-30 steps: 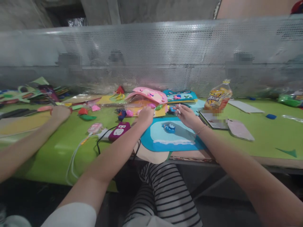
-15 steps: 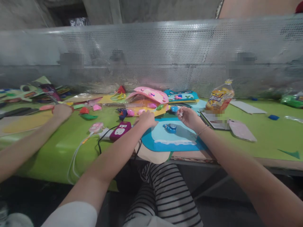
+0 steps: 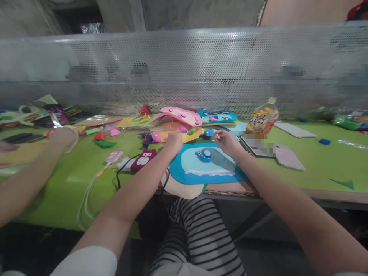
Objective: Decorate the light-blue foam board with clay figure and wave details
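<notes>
A blue foam sheet (image 3: 179, 168) with a pale blue panel lies before me. On it sit a small blue snail-like clay figure (image 3: 204, 155) and a wavy white strip (image 3: 211, 173) along the lower edge. My left hand (image 3: 174, 142) is closed at the sheet's upper left corner, beside colourful clay packets (image 3: 186, 130); its fingertips are hidden. Above the sheet's upper right, my right hand (image 3: 227, 144) pinches a small white lump of what looks like clay (image 3: 217, 137). A blue clay packet (image 3: 209, 133) lies just left of that hand.
Decorated pink (image 3: 184, 116) and blue foam pieces (image 3: 218, 117) lie behind. Right are a snack bag (image 3: 262, 117) and a phone (image 3: 289, 157); left, a purple power bank (image 3: 144, 160) with cables. Another person's hand (image 3: 64, 138) works far left. A perforated metal screen (image 3: 178, 69) stands behind.
My left hand has closed up and shifted slightly at the sheet's corner. My right hand stays pinched with the white lump. The other person's hand has moved left, and the view has shifted slightly.
</notes>
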A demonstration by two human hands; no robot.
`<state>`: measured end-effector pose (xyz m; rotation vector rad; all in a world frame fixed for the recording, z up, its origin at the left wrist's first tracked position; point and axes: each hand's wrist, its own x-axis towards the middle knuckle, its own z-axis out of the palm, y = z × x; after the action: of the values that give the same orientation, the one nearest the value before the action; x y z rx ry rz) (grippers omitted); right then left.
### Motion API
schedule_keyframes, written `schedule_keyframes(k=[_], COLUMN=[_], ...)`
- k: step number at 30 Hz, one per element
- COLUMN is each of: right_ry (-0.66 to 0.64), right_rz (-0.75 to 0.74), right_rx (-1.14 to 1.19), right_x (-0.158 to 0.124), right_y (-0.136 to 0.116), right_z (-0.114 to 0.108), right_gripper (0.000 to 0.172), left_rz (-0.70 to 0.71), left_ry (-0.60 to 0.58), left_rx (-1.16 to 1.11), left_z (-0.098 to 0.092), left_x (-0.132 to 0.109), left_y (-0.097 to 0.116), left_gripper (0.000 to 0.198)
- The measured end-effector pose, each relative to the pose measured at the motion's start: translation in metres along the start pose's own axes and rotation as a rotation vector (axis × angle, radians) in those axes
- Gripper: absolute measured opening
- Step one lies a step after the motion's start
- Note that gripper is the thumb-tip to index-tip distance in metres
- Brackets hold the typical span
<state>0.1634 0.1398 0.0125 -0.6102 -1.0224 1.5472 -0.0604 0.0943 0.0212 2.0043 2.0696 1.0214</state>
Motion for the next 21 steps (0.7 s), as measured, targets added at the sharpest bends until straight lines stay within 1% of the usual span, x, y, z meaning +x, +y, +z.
schedule_keyframes(k=[1,3,5,6,9,12,14,16,18,21], right_ry=[0.021,0.052,0.061,0.058,0.036,0.006,-0.033,-0.087,-0.125,-0.162], right_rz=[0.009,0.017,0.005,-0.004,-0.016,-0.002,-0.003,-0.025,-0.052,-0.13], right_rx=[-0.005,-0.025,-0.038,-0.04,-0.066,-0.135,-0.198,-0.275,-0.36,-0.477], right_x=[0.0,0.0,0.0,0.0,0.0,0.001,0.002,0.003,0.003,-0.003], right_y=[-0.001,-0.001,0.0,0.001,0.005,0.007,0.009,0.013,0.016,0.018], right_z=[0.001,0.004,0.007,0.008,0.008,0.005,0.002,0.001,0.001,0.007], right_gripper=[0.022,0.025,0.025,0.024,0.018,0.009,0.005,0.01,0.016,0.021], left_rz=[-0.016,-0.102,-0.208,-0.244,-0.301,-0.372,-0.369,-0.345,-0.311,-0.221], left_ry=[0.018,0.002,-0.065,-0.099,-0.189,-0.284,-0.293,-0.295,-0.324,-0.348], left_rx=[-0.077,-0.358,-0.67,-0.783,-0.978,-1.236,-1.268,-1.216,-1.17,-1.14], left_z=[-0.001,-0.003,-0.004,-0.004,-0.003,-0.001,0.001,0.002,0.003,0.005], left_x=[0.004,0.011,0.014,0.015,0.013,0.008,0.005,0.002,0.0,-0.003], left_y=[0.001,0.006,0.012,0.016,0.022,0.023,0.022,0.022,0.023,0.025], left_gripper=[0.007,0.006,0.011,0.014,0.018,0.016,0.013,0.013,0.015,0.017])
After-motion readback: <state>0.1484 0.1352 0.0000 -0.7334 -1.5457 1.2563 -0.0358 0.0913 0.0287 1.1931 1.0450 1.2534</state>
